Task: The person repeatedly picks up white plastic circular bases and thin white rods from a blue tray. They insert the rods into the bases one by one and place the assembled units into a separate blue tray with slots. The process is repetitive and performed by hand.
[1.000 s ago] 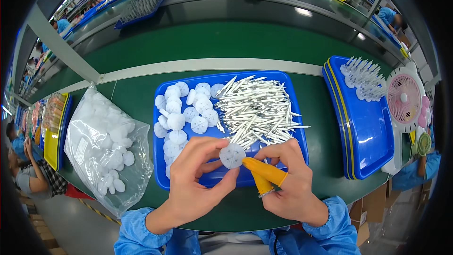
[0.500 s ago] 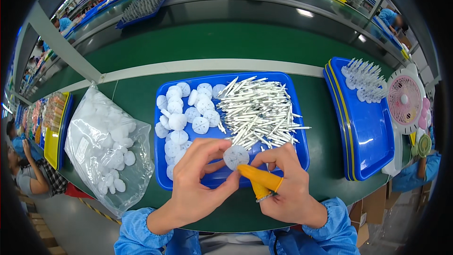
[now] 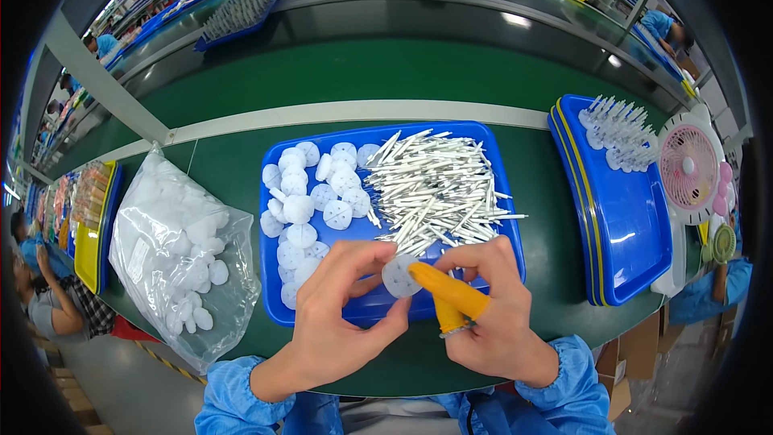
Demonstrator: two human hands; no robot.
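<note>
Pinching translucent plastic disc (image 3: 398, 280) by rim with left hand (image 3: 334, 310), lower center of frame; touching it with yellow-capped right hand (image 3: 498, 314), grip there unclear. Probably light, stiff, slick; best held by edge.

Disc (image 3: 398, 278): spoke-like marks, no readable letters or numbers
Sticks (image 3: 435, 185): no print can be read
Tray (image 3: 346, 235): no legible lettering on the blue
Bag (image 3: 173, 217): no readable print through glare and folds
Tray stack (image 3: 628, 254): nothing legible
Fan (image 3: 688, 167): no letters or numbers readable
Carton (image 3: 642, 348): pale label-like patch, too small to read
Far bench (image 3: 419, 12): too distant for reading any writing
</note>
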